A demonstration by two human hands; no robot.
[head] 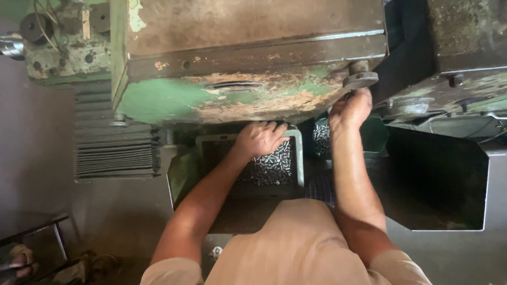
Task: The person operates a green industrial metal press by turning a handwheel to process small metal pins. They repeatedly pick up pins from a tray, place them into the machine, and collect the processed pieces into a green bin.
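The left hand [260,138] rests palm-down, fingers curled, on small shiny metal pieces [270,166] heaped in a grey tray [299,158] beneath the worn green machine [227,92]. The right hand [351,108] reaches up, fingers closed around a round knob [360,79] at the machine's lower right corner. The tray looks well filled.

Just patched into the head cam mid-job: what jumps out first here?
A big worn machine with flaking green paint and rust fills the top of the view. Beneath its overhang, the left hand rests in a tray heaped with small shiny metal parts. To the right, the right hand reaches up under a round metal knob at the machine's lower right corner.
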